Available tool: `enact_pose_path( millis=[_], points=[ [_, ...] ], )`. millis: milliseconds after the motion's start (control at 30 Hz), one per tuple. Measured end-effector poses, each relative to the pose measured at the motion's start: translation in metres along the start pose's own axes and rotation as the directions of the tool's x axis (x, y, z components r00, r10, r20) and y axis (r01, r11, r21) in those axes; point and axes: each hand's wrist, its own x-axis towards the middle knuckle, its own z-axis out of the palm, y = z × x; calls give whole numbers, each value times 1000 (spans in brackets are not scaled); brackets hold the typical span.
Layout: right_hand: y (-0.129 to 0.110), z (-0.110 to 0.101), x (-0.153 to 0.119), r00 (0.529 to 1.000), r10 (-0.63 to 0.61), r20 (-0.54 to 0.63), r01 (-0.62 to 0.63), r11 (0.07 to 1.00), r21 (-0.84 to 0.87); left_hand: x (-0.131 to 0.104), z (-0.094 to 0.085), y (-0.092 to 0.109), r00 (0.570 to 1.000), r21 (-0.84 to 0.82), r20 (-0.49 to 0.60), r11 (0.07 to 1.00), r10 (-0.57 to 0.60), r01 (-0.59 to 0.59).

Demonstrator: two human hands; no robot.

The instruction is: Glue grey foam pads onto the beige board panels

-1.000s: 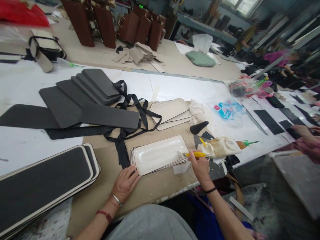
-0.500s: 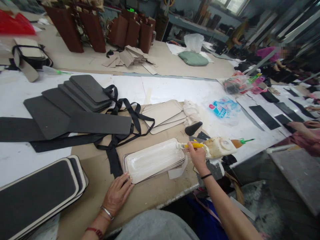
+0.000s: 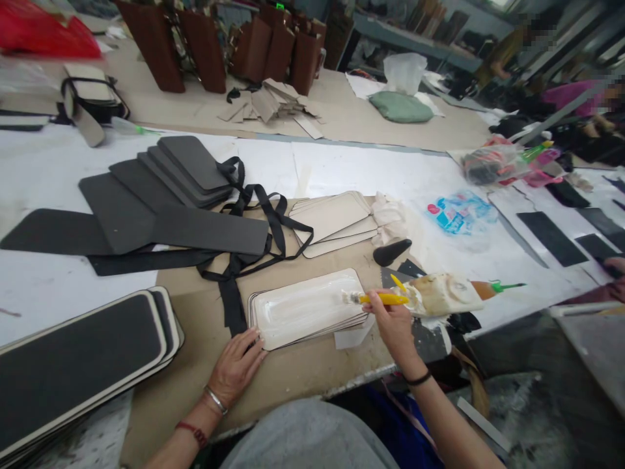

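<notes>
A stack of cream panels (image 3: 307,309) with rounded corners lies in front of me, its top sheet wet and shiny with white paste. My left hand (image 3: 237,365) rests at the near left corner of this stack, fingers stretched out and touching the edge. Above the panel's right end, my right hand (image 3: 394,326) grips a brush (image 3: 388,299) by its yellow handle. The bristles are coated white and meet the top panel. Just beyond that hand lies a paste-smeared cream container (image 3: 439,294), with another yellow handle at its opening.
Dark grey panels (image 3: 209,229) and tangled black straps (image 3: 278,225) lie behind and left. More cream panels (image 3: 334,221) sit past the stack. Dark panels with cream borders (image 3: 97,352) are at left. A green-tipped bottle (image 3: 486,290) lies right. Brown bags (image 3: 202,49) stand far back.
The brush has moved slightly left and toward the near edge across the top panel. The whole view has shifted a little. My left hand stays at the stack's corner.
</notes>
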Motion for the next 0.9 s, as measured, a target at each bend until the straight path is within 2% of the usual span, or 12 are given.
enact_pose_path(
  millis=[100, 200, 267, 367, 433, 467, 533, 600, 667, 733, 800, 900],
  points=[
    [-21, 47, -24, 983, 38, 181, -70, 983, 171, 0, -1, 1, 1000, 1, 9, 1000, -22, 22],
    [-22, 83, -36, 949, 6, 316, -79, 972, 220, 1, -2, 2, 1000, 8, 18, 1000, -25, 25],
    [-10, 83, -28, 959, -33, 282, -7, 991, 137, 1, -2, 2, 999, 11, 21, 1000, -27, 26],
    [11, 48, 1, 994, -34, 103, 39, 998, -47, 0, -1, 3, 998, 5, 15, 998, -55, 55],
    [15, 24, 18, 999, -37, 15, 39, 994, -106, 0, 0, 4, 997, 0, 7, 997, -74, 74],
    [12, 19, 21, 999, -44, 6, 45, 993, -108, 0, 0, 5, 997, -1, 4, 997, -78, 78],
    [-2, 26, 17, 998, -51, 48, 53, 998, -45, 1, -1, 5, 997, 0, -6, 997, -76, 76],
    [-19, 54, 3, 988, -35, 152, 22, 996, 85, 2, -2, 5, 998, 12, -9, 998, -63, 64],
    [-33, 89, -11, 963, 5, 268, -62, 977, 205, 3, -3, 6, 999, 30, -4, 998, -49, 49],
    [-36, 114, -13, 944, 54, 325, -137, 961, 240, 3, -4, 6, 999, 45, 6, 998, -46, 45],
    [-28, 116, 0, 949, 119, 292, -181, 964, 196, 3, -3, 6, 999, 39, 5, 998, -54, 54],
    [-5, 80, 30, 973, 176, 146, -190, 978, 82, 3, -2, 7, 998, 19, -5, 998, -66, 66]
  ],
)
